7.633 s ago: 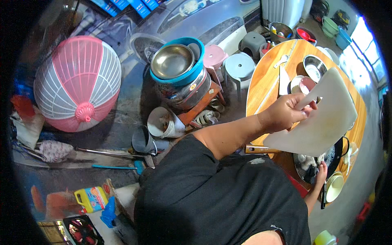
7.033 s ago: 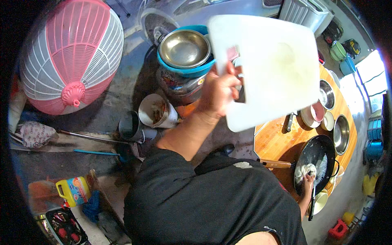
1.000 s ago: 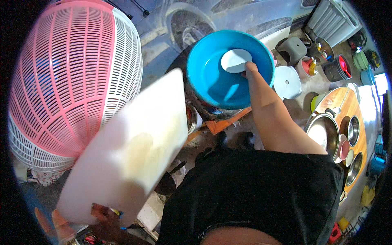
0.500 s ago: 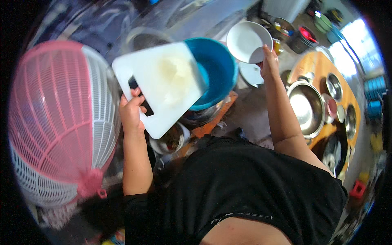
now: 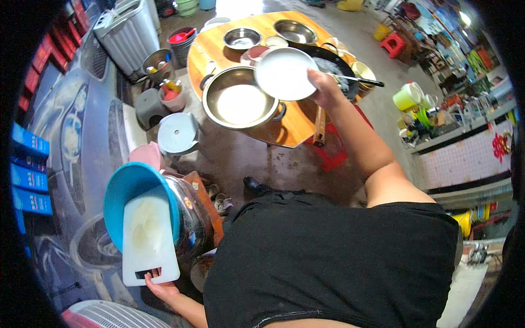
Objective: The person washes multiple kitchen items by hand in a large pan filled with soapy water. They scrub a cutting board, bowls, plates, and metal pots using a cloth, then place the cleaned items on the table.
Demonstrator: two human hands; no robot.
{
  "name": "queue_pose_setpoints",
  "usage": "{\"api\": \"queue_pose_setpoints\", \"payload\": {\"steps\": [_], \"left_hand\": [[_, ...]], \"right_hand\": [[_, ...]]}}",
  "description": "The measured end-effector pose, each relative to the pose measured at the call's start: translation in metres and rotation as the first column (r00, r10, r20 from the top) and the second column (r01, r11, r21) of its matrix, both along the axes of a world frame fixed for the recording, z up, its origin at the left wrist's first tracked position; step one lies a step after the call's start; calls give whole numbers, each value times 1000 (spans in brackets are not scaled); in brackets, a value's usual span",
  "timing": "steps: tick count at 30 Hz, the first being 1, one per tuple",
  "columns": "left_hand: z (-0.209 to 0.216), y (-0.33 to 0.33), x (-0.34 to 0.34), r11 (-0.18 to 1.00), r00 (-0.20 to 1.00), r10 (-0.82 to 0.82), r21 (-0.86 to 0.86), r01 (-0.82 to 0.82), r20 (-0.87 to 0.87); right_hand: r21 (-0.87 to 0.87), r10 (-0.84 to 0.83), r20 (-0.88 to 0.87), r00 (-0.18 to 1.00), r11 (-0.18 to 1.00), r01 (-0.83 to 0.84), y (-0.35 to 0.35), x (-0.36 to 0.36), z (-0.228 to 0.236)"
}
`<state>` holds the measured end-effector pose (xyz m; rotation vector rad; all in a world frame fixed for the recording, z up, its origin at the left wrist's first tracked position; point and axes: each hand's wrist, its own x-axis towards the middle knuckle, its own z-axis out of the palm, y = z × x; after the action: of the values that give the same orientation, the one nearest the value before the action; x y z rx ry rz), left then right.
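Note:
My left hand (image 5: 162,288) grips a white cutting board (image 5: 149,224) through the handle slot at its near end. A pale brownish stain marks the board's middle, and its far end reaches into a blue plastic basin (image 5: 114,205). My right hand (image 5: 327,90), thumb on the rim, holds a white plate (image 5: 286,75) out over a wooden table (image 5: 298,117). The plate looks empty. Beneath and left of it stands a wide steel pot (image 5: 232,106), partly covered by the plate. Just right of the plate is a black wok (image 5: 333,61) with a long-handled utensil (image 5: 365,81) across it.
Two steel bowls (image 5: 242,38) and a pink bowl sit farther back on the table. A pale blue stool (image 5: 178,133) and a grey stool (image 5: 150,108) stand left of it. A covered car (image 5: 82,164) lines the left side. A pink and white mesh cover (image 5: 112,316) lies lower left.
My view has turned right, toward the table. My right hand has brought the plate over the table beside the pot. The cutting board stays in my left hand, now dipping into the basin.

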<state>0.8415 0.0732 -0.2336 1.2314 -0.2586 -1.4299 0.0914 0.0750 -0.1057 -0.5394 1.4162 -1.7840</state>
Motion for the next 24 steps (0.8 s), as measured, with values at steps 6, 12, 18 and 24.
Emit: {"api": "queue_pose_setpoints", "payload": {"steps": [6, 12, 18, 24], "left_hand": [[3, 2, 1, 997, 937, 19, 68, -45, 350], [57, 23, -42, 980, -3, 31, -31, -197, 1000], [94, 42, -166, 796, -527, 595, -352, 493, 607], [94, -15, -362, 359, -86, 586, -163, 919, 806]], "right_hand": [[151, -596, 10, 803, 794, 588, 139, -89, -41], [196, -821, -89, 564, 541, 818, 203, -142, -86], [109, -663, -180, 727, 721, 684, 196, -199, -124], [152, -493, -730, 473, 558, 816, 150, -309, -178]]}}
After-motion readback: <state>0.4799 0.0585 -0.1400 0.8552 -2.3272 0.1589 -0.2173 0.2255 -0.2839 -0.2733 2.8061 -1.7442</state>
